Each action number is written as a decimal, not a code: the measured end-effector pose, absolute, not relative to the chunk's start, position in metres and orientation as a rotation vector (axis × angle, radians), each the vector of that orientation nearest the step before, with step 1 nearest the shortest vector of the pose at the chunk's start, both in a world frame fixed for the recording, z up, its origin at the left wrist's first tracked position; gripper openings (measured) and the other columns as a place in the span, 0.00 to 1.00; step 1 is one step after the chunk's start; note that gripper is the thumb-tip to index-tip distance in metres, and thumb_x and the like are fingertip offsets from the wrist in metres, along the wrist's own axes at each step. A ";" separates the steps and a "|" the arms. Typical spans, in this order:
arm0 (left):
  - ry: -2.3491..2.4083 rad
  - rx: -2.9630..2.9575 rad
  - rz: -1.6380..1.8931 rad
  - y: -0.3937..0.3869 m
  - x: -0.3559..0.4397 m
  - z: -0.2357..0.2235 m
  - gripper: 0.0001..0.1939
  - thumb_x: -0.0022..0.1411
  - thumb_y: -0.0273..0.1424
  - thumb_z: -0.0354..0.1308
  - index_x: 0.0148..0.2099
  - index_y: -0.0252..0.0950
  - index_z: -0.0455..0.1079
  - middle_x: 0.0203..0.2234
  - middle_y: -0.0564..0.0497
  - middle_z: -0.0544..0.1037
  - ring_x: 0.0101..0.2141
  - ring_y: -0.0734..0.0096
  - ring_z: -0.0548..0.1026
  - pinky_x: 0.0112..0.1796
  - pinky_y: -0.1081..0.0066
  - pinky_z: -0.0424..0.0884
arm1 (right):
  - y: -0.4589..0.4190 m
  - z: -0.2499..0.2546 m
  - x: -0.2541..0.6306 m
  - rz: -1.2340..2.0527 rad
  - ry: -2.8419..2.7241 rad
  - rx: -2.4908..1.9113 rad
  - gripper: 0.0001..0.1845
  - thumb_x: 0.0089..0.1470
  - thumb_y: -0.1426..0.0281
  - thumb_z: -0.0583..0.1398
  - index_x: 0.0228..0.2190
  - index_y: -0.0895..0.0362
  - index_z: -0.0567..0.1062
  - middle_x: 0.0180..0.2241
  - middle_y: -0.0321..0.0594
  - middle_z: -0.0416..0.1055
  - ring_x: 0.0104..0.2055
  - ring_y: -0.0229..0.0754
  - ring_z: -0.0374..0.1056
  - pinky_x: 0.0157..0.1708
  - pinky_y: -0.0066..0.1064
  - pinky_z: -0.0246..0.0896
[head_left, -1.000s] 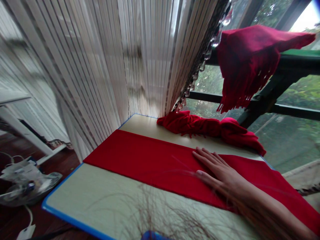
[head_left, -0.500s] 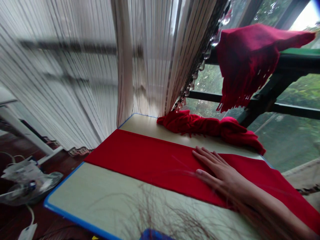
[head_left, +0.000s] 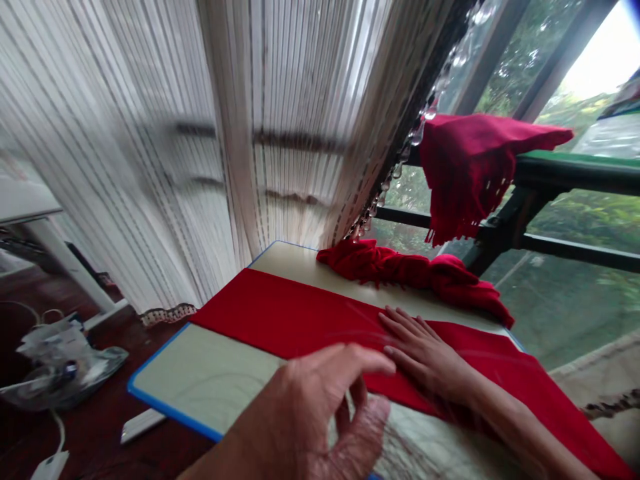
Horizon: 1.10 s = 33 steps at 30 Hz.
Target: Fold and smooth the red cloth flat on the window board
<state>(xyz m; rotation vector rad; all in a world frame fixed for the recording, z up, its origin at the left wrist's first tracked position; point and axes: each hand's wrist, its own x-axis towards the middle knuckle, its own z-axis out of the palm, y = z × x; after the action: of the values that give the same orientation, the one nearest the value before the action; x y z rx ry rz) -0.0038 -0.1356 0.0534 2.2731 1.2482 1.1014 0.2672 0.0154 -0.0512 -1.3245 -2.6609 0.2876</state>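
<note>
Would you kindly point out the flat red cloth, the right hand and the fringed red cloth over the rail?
Flat red cloth [head_left: 305,317], head view: its upper surface.
Right hand [head_left: 425,350], head view: back of the hand.
Fringed red cloth [head_left: 465,163], head view: part above the fringe.

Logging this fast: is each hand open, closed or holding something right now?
Left hand: open and half curled, nothing seen in its grasp.
Right hand: open, laid palm-down on the flat red cloth, not gripping it.

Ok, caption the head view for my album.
Right hand flat on red cloth laid across a table, left hand curled nearby.
</note>
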 end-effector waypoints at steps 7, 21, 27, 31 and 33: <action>1.016 2.182 1.242 0.004 0.022 0.118 0.16 0.70 0.36 0.52 0.53 0.34 0.72 0.33 0.49 0.79 0.30 0.71 0.76 0.31 0.72 0.71 | 0.014 -0.046 0.263 0.318 -2.668 -1.366 0.38 0.64 0.44 0.48 0.68 0.46 0.51 0.71 0.41 0.41 0.73 0.52 0.34 0.70 0.57 0.31; 1.105 2.622 0.111 0.028 -0.019 -0.019 0.36 0.70 0.58 0.38 0.73 0.50 0.45 0.72 0.51 0.43 0.70 0.51 0.40 0.65 0.43 0.33 | 0.007 -0.041 0.260 0.309 -2.641 -1.388 0.38 0.63 0.44 0.50 0.68 0.40 0.46 0.71 0.35 0.39 0.72 0.55 0.30 0.69 0.62 0.29; 1.240 2.570 0.066 0.047 -0.041 -0.015 0.39 0.69 0.60 0.37 0.73 0.47 0.45 0.72 0.49 0.42 0.70 0.50 0.39 0.64 0.41 0.33 | 0.009 -0.043 0.262 0.326 -2.661 -1.393 0.38 0.63 0.45 0.50 0.68 0.39 0.44 0.71 0.33 0.38 0.72 0.54 0.30 0.69 0.62 0.28; 1.290 2.573 0.065 0.055 -0.027 -0.006 0.41 0.67 0.61 0.42 0.72 0.43 0.50 0.71 0.45 0.45 0.70 0.44 0.40 0.63 0.38 0.36 | 0.007 -0.037 0.261 0.368 -2.683 -1.412 0.39 0.63 0.45 0.50 0.68 0.41 0.44 0.72 0.35 0.35 0.72 0.54 0.27 0.69 0.62 0.27; 1.270 2.618 0.140 0.055 -0.016 0.000 0.39 0.69 0.58 0.41 0.72 0.42 0.51 0.71 0.45 0.46 0.70 0.46 0.39 0.64 0.40 0.35 | 0.006 -0.029 0.261 0.398 -2.656 -1.454 0.40 0.63 0.44 0.49 0.69 0.44 0.45 0.72 0.37 0.32 0.72 0.53 0.26 0.69 0.59 0.28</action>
<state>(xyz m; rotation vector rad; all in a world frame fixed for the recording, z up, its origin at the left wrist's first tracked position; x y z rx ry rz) -0.0160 0.0553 -0.0003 2.6178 1.2698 0.1402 0.2615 0.0060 -0.0286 -1.4544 -2.6563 0.3981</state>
